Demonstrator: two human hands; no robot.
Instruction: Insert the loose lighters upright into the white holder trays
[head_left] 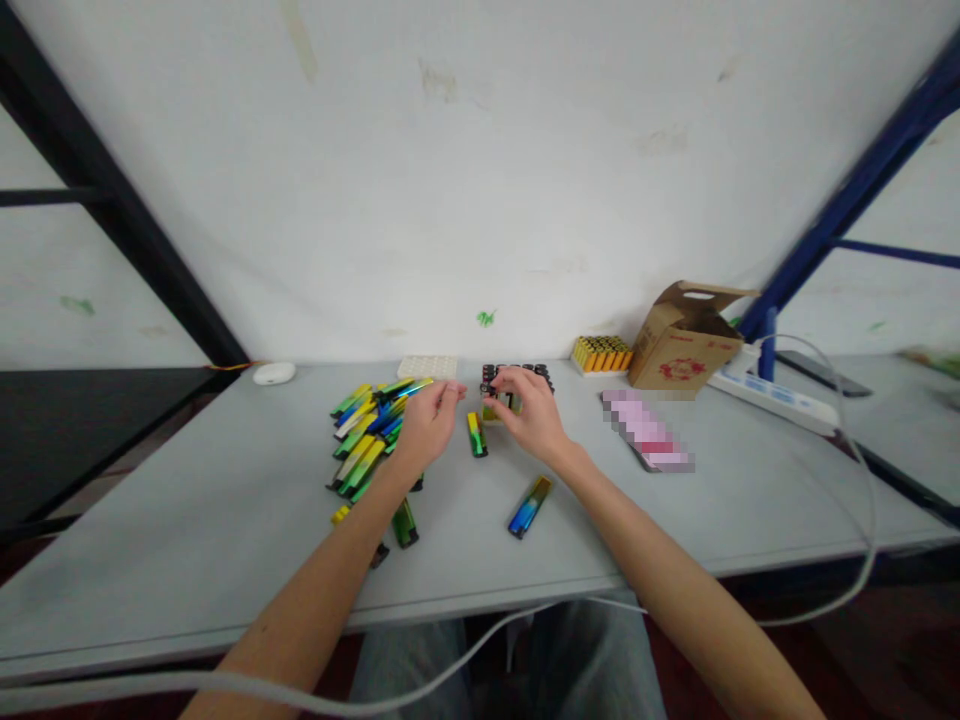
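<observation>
My left hand (433,420) is closed, its fingertips pinched together beside a pile of green, yellow and blue lighters (364,445); whatever is between them is too small to make out. My right hand (529,408) curves over the front left of a tray of black-topped pieces (534,376), thumb and fingers apart, partly hiding it. One yellow-green lighter (477,436) lies between the hands. A blue and gold lighter (529,507) lies nearer the front edge. Below my left wrist is a dark green lighter (405,524).
At the back stand a white grid tray (427,367), a block of orange-yellow cylinders (602,354) and an open cardboard box (684,345). A pink phone (648,432), a power strip (776,398) and a white case (274,374) lie around. A white cable (450,685) crosses the front.
</observation>
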